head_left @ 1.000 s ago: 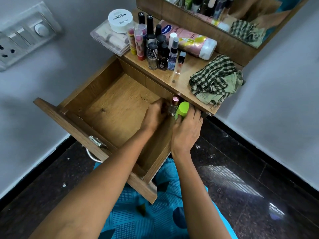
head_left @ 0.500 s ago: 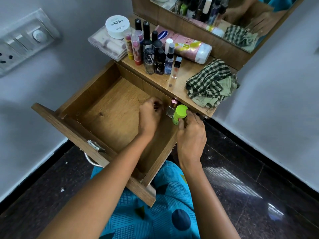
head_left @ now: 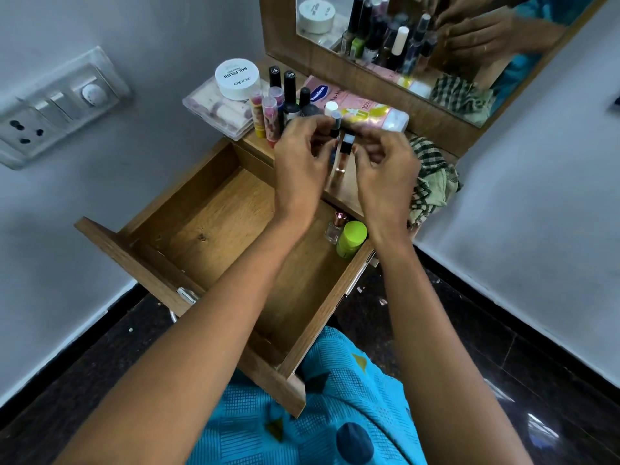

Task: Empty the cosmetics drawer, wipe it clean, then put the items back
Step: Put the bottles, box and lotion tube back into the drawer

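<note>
on the wall at far left is a switch panel (head_left: 57,109). on the left end of the wooden tabletop (head_left: 345,193) lies a clear plastic box (head_left: 214,110), with a white jar (head_left: 237,78) resting on top of it. just right of the box stand two see-through tubes (head_left: 268,120) with red and yellow contents, then a row of black-capped bottles (head_left: 289,92).

below the tabletop the drawer (head_left: 208,223) is pulled out towards the person's lap. most of its wooden floor shows bare.

the left hand (head_left: 302,159) is raised over the front of the tabletop, fingers (head_left: 318,124) curled. the view is blurred here, but thumb and forefinger seem to pinch a small dark bottle (head_left: 334,130) with a pale cap. just beside it, between the two hands, stands a slim bottle (head_left: 347,146) with a black and white cap.

in the far right corner of the drawer a little glass bottle (head_left: 334,228) with a coppery cap stands touching a green-capped bottle (head_left: 350,238).

the right hand (head_left: 385,169) is level with the left, its fingers (head_left: 369,146) curled in close to the slim bottle. whether they touch or grip it i cannot tell.

behind the hands a pink lotion bottle (head_left: 365,109) lies on its side, and a checked cloth (head_left: 434,176) is bunched at the right end. the mirror (head_left: 503,58) above reflects the bottles and both hands.
</note>
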Motion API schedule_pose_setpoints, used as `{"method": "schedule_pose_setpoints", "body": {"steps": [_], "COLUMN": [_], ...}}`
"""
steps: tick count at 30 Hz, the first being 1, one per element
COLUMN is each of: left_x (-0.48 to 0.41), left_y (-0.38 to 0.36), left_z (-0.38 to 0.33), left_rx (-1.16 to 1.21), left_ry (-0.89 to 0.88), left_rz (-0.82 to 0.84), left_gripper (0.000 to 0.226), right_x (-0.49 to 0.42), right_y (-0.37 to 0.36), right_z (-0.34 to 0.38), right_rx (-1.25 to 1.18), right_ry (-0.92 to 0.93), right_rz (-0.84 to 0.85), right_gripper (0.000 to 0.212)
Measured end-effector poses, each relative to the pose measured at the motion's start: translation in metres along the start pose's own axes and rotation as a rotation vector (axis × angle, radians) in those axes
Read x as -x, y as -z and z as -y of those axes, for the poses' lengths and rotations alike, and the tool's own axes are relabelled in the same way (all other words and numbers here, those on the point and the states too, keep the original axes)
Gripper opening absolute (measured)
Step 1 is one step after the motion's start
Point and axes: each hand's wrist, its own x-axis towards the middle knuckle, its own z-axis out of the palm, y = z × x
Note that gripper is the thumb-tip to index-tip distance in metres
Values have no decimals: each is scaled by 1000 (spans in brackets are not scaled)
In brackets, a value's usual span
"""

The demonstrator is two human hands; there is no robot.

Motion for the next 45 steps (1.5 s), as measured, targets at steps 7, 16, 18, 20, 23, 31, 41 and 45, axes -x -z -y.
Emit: {"method": "schedule_pose_setpoints", "body": {"steps": [7,16,18,20,23,31,41,45], "left_x": [12,17,19,21,25,50,93,108], "left_y": [-17,-29,-28,-27,-21,3,28,26], "left_z": [3,6,6,8,8,5,15,24], "left_rx": [-62,-19,-5,2,31,71,58,-9], "left_ry": [-20,34,46,48,60,92,220,306], "left_rz": [28,-46,-53,-60,-78,-84,-13,61], "left_gripper": [33,19,19,20,23,23,21,21], "right_x": [-39,-60,-59,-58,-58,-37,17,42], "right_y": [1,5,8,9,10,26,46,46], "right_z": [9,22,22,20,18,18,6,-12], "right_rx": [17,195,214,238,224,164,106,151], "right_ry": [100,265,281,280,270,243,242,244], "right_rz": [149,351,361,379,344,300,327,377], "right_gripper": [24,19,21,24,22,23,21,20]}}
